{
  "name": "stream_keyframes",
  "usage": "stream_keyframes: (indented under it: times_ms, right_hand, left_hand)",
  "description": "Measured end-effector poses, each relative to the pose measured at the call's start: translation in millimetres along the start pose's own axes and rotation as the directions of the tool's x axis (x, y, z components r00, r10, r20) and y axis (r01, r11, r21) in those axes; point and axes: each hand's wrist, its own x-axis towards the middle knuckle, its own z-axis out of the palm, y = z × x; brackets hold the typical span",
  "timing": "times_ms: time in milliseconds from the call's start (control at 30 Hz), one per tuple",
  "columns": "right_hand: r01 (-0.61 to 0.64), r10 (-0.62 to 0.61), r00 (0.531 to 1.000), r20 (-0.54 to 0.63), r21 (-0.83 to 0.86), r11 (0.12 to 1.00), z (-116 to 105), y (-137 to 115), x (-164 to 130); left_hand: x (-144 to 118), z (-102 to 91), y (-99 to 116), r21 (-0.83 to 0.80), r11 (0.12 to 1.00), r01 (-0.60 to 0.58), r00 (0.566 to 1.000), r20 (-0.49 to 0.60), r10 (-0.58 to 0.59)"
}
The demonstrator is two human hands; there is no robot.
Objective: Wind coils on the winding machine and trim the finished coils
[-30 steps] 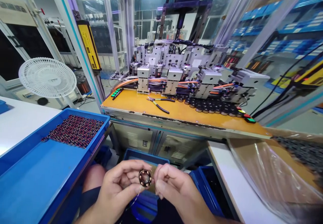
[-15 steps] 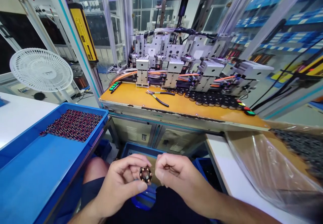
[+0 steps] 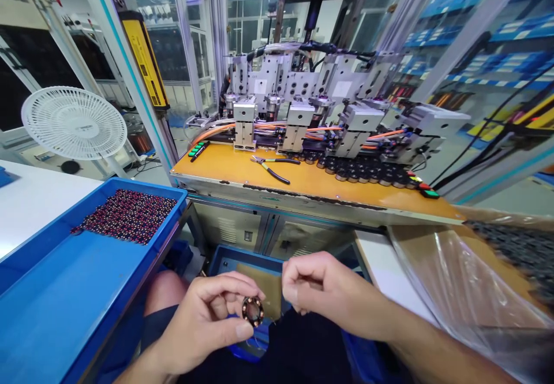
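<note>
Between the thumb and fingers of my left hand is a small ring-shaped motor stator, dark, with copper-coloured windings around its open centre. Its opening faces me. My right hand is apart from it, to the right and slightly higher. Its fingers are curled and pinched together, and whatever they may hold is hidden or too thin to make out. Fine wire ends seem to hang below the stator. Beneath my hands are a blue bin and a piece of brown cardboard.
On the left, a blue tray holds many small dark parts. Pliers and rows of black stators lie on the orange bench before a clamping machine. A plastic-lined box stands right; a white fan left.
My right hand has moved right and a little up, away from the stator. My left hand, still holding the stator, has shifted slightly down.
</note>
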Motion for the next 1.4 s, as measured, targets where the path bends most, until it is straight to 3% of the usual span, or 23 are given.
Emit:
stream_keyframes:
  times_ms: [67, 167, 233, 300, 467, 567, 733, 833, 1033, 1400]
  right_hand:
    - [0.109, -0.108, 0.994, 0.021, -0.074, 0.991, -6, -6, 4]
    - [0.306, -0.291, 0.946, 0.141, -0.099, 0.947, -5, -15, 15]
    - [0.382, -0.358, 0.912, 0.201, -0.1, 0.919, 0, -18, 22]
    - [0.408, -0.384, 0.906, 0.179, -0.122, 0.905, 7, -18, 26]
    - [0.303, -0.319, 0.946, -0.057, -0.195, 0.933, 17, -11, 17]
    - [0.212, -0.238, 0.961, -0.141, -0.179, 0.961, 18, -10, 8]
    - [-0.002, -0.003, 0.998, -0.064, -0.07, 0.998, 19, -14, -3]
    - [-0.078, 0.074, 0.997, -0.035, -0.144, 0.986, 19, -18, -3]
    - [-0.059, 0.055, 0.998, -0.023, -0.217, 0.974, 21, -20, 1]
    - [0.071, -0.073, 0.997, -0.016, -0.092, 0.993, 26, -17, -6]
  left_hand:
    - [0, 1.4, 1, 0.001, 0.999, 0.043, 0.999, 0.024, -0.043]
    - [2, 7.2, 3, -0.017, 0.995, 0.103, 0.993, 0.064, -0.101]
    - [3, 10.7, 3, -0.032, 0.987, 0.156, 0.984, 0.09, -0.152]
    - [2, 11.5, 1, -0.052, 0.983, 0.178, 0.982, 0.08, -0.173]
    - [-3, 4.8, -4, -0.065, 0.995, 0.072, 0.996, -0.044, -0.075]
    - [-3, 3.1, -4, -0.068, 0.997, -0.025, 0.996, -0.09, 0.019]
    - [0, 5.6, -1, -0.058, 0.996, -0.063, 0.997, -0.041, 0.06]
    - [0, 5.8, -1, -0.056, 0.997, -0.047, 0.998, -0.046, 0.045]
    - [-3, 4.1, -4, -0.084, 0.996, -0.004, 0.999, -0.038, 0.0]
    - [1, 4.2, -9, -0.138, 0.989, -0.048, 0.999, -0.016, 0.047]
